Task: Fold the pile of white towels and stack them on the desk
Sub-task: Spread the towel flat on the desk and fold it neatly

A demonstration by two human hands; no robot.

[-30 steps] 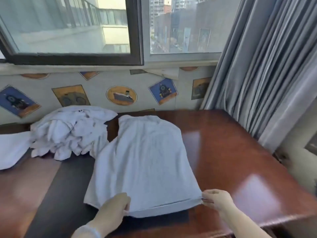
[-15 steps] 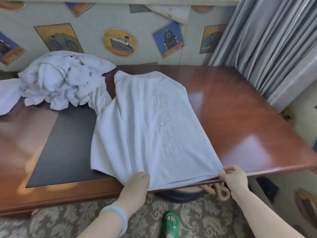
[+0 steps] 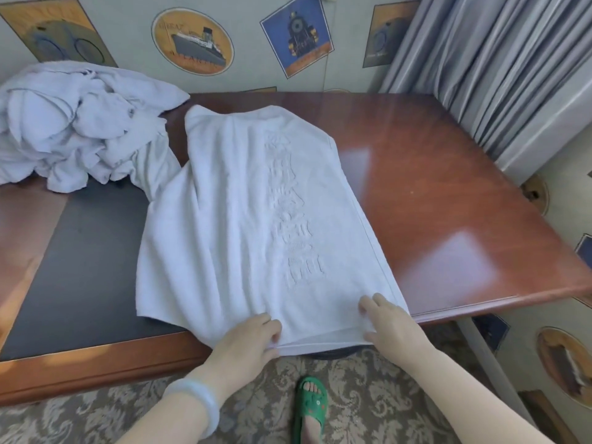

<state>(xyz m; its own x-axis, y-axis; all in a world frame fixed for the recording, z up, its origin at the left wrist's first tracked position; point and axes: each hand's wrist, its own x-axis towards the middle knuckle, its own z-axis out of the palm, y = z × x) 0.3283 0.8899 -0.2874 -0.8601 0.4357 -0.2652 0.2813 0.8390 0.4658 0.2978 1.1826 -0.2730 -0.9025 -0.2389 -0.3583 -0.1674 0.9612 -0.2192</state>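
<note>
Here, left hand [image 3: 246, 339] pinching towel [image 3: 240, 219] hem, right hand [image 3: 392, 322] flat on it (palm down), pile [image 3: 80, 129] behind.

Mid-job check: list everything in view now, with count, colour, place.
spread towel: 1, white, flat on the desk, hem over front edge
towel pile: 1, white, crumpled, desk's far left
desk: 1, reddish-brown, under the towels
desk pad: 1, dark, desk's left part
curtain: 1, grey, far right
wall pictures: several, blue and orange, behind desk
sandal: 1, green, on patterned carpet
bracelet: 1, pale, left wrist
left hand: 1, grips towel's near hem
right hand: 1, fingers on towel's near hem
</note>
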